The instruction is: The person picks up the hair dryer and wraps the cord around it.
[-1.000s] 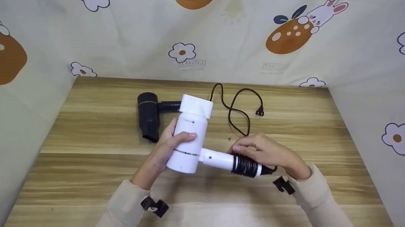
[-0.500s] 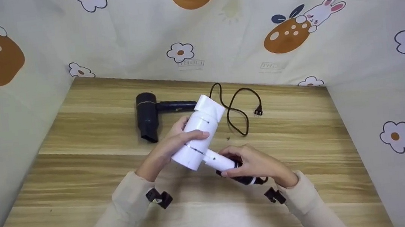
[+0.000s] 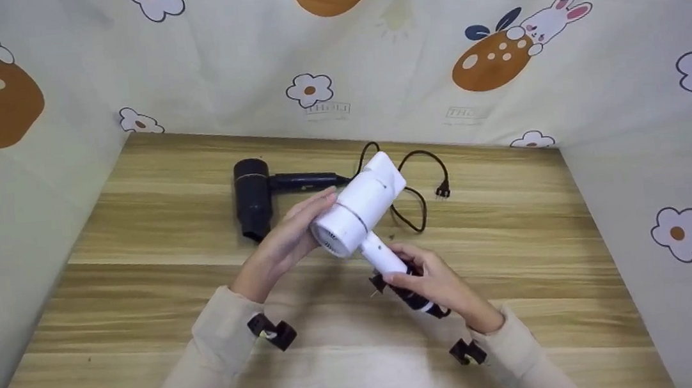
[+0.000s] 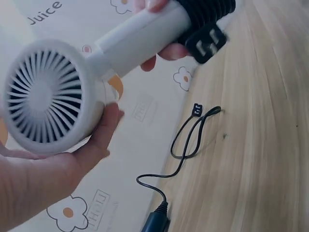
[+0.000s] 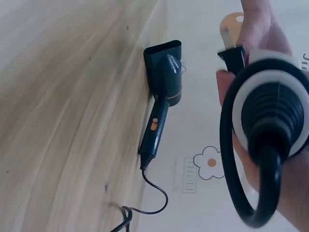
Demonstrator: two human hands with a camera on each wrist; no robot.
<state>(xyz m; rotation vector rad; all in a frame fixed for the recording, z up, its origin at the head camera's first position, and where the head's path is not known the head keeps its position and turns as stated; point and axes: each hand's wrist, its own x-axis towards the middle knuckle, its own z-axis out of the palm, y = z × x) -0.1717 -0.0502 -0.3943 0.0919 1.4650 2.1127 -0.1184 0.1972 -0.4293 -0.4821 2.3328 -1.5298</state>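
A white hair dryer (image 3: 367,203) is held up between both hands in the head view, tilted with its flat nozzle towards the back wall. My left hand (image 3: 282,244) cradles the barrel beside its rear end; the round slatted grille (image 4: 44,96) faces the left wrist camera. My right hand (image 3: 438,284) grips the handle over the black cord (image 4: 205,12) wound round it. The cord's two-pin plug (image 5: 233,59) sticks out by the fingers, and a cord loop (image 5: 231,179) hangs at the handle's end. Part of the winding is hidden under the right hand.
A black folding-type hair dryer (image 3: 253,194) lies on the wooden table (image 3: 157,291) behind the left hand. Its loose cord (image 3: 426,211) curls to the right, ending in a plug (image 3: 443,191). Printed cloth walls (image 3: 229,58) enclose the back and sides.
The white hair dryer has turned clockwise, and its nozzle has moved right. My right hand has closed round the wound handle. The left thumb has shifted from the barrel's top to its side.
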